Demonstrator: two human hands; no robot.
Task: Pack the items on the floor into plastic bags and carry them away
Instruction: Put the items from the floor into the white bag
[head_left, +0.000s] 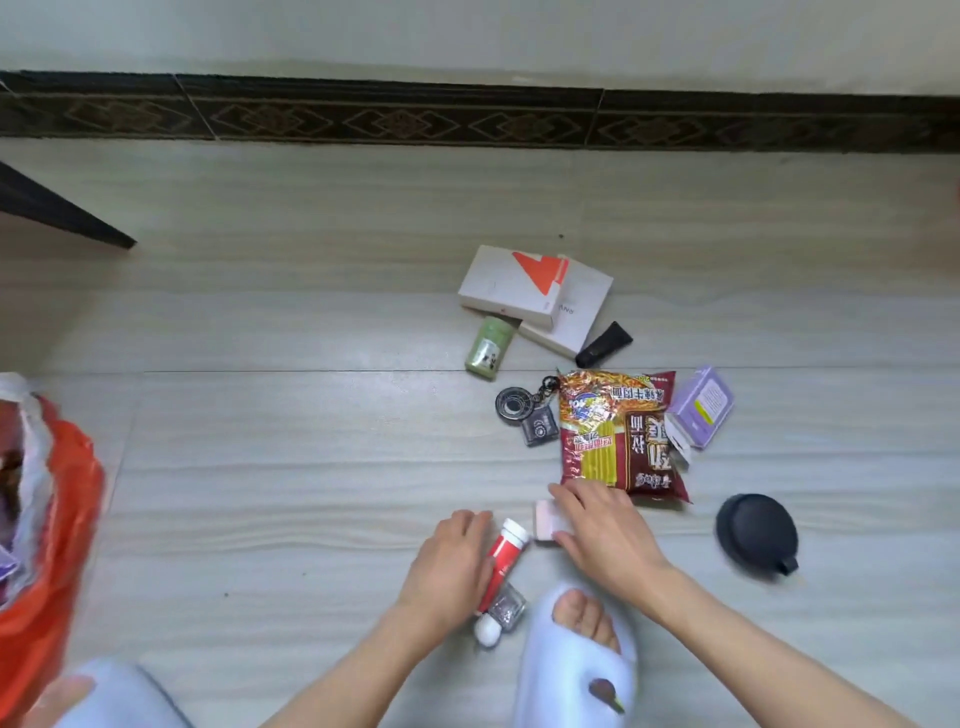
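Observation:
My left hand (451, 564) grips a red tube with a white cap (506, 553), which lies on the floor beside a small glass bottle (505, 612). My right hand (602, 530) pinches a small pale pink box (545, 519) just below a red noodle packet (618, 431). Farther off lie two white boxes (530, 291), a green bottle (488, 345), a black tube (603, 344), a keyring with charms (527, 410), a purple box (698, 408) and a round black case (756, 532). An orange plastic bag (57, 499) with things inside sits at the far left.
My feet in pale blue slippers (571, 660) stand on the grey wood-pattern floor, one just below my hands. A dark patterned skirting board (467, 114) runs along the wall. A dark furniture leg (57, 208) juts in at the upper left.

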